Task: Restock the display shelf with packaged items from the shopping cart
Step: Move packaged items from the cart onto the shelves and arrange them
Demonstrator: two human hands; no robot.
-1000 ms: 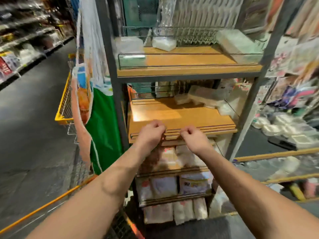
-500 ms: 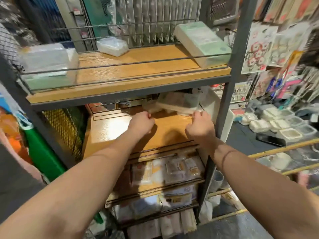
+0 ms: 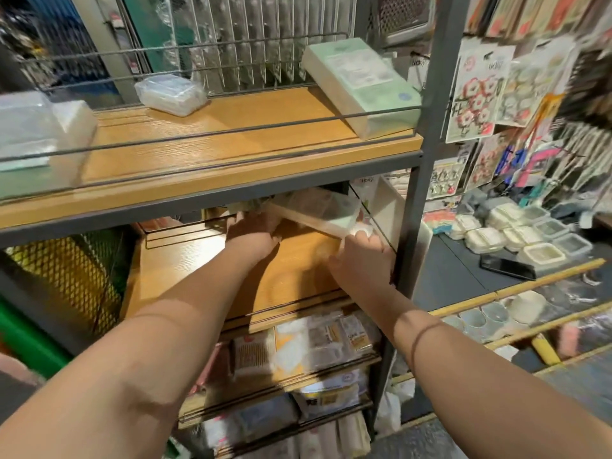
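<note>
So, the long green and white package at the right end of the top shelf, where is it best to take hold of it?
Grip the long package across its narrow width near the middle, coming from above. It lies flat behind the wire rail, which blocks a straight pull from the front, so lift it over.

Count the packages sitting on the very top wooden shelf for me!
3. A big clear pack at the left end, a small clear pack near the back middle, and a long pale green pack at the right end. More may hide beyond the left edge.
</note>
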